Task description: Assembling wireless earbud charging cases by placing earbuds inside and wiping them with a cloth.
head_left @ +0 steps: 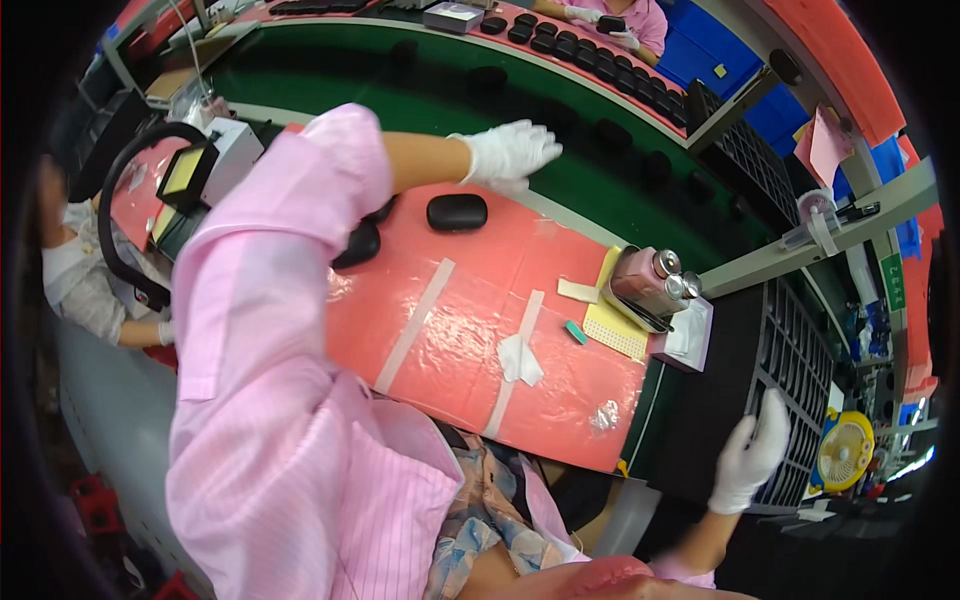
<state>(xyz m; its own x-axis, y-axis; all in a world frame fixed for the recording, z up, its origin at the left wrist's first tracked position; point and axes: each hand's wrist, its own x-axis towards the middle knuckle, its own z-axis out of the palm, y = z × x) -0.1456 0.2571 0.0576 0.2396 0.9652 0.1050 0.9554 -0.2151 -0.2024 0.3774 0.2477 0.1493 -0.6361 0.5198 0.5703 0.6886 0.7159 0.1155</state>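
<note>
My left hand (508, 157), in a white glove, reaches out over the near edge of the green conveyor belt (330, 60). Its fingers are stretched out and nothing shows in them. Just below it, a black rounded case (457, 212) lies on the red covered work mat (400, 290). Another black case (360, 245) is partly hidden behind my left sleeve. Off to the right, my gloved right hand (750, 452) is held beside a stack of black slotted trays (795, 365). Its fingers are extended, with no object visible in it.
A metal holder with pink bottles (650, 280) stands on a yellow pad (615, 335), near a tissue box (690, 335). A white cloth piece (518, 360) lies on the mat. Across the belt, a co-worker (640, 20) handles black cases; another person (85, 270) sits left.
</note>
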